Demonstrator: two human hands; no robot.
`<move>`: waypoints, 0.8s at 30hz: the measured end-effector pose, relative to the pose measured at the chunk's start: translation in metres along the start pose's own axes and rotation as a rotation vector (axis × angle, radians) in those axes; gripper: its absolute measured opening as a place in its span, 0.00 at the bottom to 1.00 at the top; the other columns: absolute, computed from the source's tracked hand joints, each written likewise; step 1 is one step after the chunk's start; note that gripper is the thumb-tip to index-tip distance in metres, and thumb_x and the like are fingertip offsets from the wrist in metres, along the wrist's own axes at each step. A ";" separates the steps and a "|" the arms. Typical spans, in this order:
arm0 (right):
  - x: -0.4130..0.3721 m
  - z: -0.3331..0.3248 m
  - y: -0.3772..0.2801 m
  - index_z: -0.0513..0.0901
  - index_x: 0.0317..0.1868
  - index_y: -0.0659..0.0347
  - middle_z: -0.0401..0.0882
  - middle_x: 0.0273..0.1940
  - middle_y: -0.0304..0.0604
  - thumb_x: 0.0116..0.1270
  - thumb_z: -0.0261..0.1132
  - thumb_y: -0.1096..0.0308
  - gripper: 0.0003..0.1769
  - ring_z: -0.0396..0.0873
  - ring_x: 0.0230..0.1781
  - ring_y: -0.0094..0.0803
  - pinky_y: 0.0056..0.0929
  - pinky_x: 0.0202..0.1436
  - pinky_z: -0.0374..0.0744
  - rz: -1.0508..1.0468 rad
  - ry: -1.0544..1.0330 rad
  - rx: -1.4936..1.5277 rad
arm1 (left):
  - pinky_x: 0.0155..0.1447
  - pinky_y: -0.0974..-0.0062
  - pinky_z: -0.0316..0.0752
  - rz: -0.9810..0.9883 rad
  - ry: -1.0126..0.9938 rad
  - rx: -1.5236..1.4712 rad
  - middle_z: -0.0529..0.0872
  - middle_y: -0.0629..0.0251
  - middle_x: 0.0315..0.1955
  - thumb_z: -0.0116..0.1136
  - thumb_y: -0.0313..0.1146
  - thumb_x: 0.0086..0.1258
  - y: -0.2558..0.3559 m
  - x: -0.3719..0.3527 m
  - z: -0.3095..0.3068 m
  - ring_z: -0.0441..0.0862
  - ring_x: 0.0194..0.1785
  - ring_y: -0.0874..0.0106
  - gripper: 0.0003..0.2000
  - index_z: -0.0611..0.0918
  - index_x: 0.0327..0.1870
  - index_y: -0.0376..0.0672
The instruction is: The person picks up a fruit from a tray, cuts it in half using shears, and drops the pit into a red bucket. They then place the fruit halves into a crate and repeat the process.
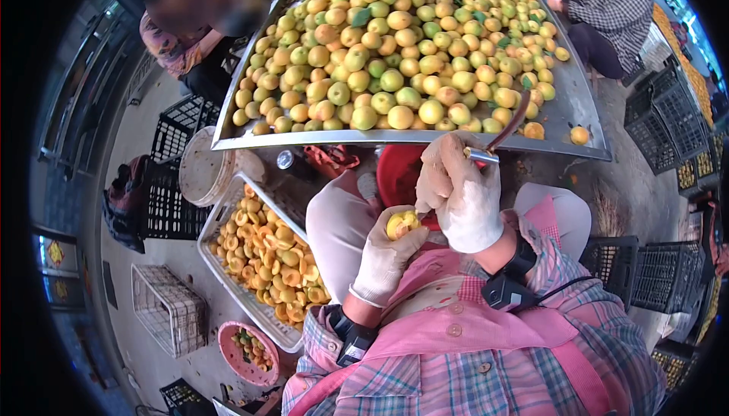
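Note:
Both my hands wear pale gloves and are close together above my lap. My left hand is closed round a yellow fruit, whose top looks cut or torn. My right hand is closed on a tool with a metal collar and a dark curved part that sticks out up and to the right. The fingers of my right hand are beside the fruit; whether they touch it is hard to tell. Beyond my hands, a metal tray bears a large heap of yellow-green fruits.
A white crate of halved fruits stands left of my legs. Near it are a pink basket, an empty white crate, a white bucket and black crates. A red basin is under the tray edge. People sit at both sides.

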State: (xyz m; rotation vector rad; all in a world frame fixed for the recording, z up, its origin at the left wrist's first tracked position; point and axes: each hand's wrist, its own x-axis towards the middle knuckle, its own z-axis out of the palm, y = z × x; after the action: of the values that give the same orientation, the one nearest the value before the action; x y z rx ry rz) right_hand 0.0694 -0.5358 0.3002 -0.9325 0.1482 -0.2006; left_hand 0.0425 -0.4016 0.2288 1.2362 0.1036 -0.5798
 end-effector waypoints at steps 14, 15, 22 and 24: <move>-0.024 -0.050 -0.015 0.69 0.26 0.59 0.65 0.19 0.37 0.74 0.58 0.64 0.17 0.65 0.16 0.27 0.26 0.21 0.70 -0.159 -0.087 -0.107 | 0.35 0.85 0.70 -0.055 -0.181 0.170 0.78 0.73 0.31 0.66 0.32 0.64 0.007 0.009 0.046 0.72 0.32 0.85 0.17 0.77 0.52 0.39; -0.024 -0.053 -0.016 0.69 0.26 0.59 0.65 0.19 0.37 0.74 0.58 0.64 0.17 0.65 0.16 0.27 0.26 0.21 0.70 -0.162 -0.081 -0.105 | 0.37 0.83 0.71 -0.075 -0.184 0.241 0.79 0.72 0.32 0.65 0.31 0.63 0.008 0.009 0.048 0.74 0.34 0.84 0.17 0.77 0.51 0.38; -0.030 -0.086 0.003 0.72 0.32 0.56 0.73 0.31 0.34 0.74 0.54 0.60 0.12 0.70 0.25 0.23 0.22 0.28 0.70 -0.113 -0.295 0.192 | 0.47 0.78 0.74 -0.024 -0.227 0.370 0.81 0.69 0.36 0.63 0.30 0.63 -0.004 0.010 0.055 0.75 0.41 0.81 0.16 0.78 0.50 0.36; -0.025 -0.093 0.010 0.71 0.31 0.55 0.72 0.32 0.32 0.73 0.54 0.57 0.13 0.70 0.25 0.23 0.22 0.28 0.71 -0.035 -0.340 0.259 | 0.48 0.78 0.74 -0.039 -0.267 0.365 0.81 0.69 0.37 0.62 0.29 0.63 -0.001 0.008 0.055 0.75 0.42 0.81 0.16 0.78 0.50 0.35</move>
State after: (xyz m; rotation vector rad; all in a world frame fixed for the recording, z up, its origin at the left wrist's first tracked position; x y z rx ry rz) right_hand 0.0267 -0.5964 0.2383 -0.6989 -0.2042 -0.0882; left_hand 0.0362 -0.4543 0.2439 1.4980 -0.2118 -0.8171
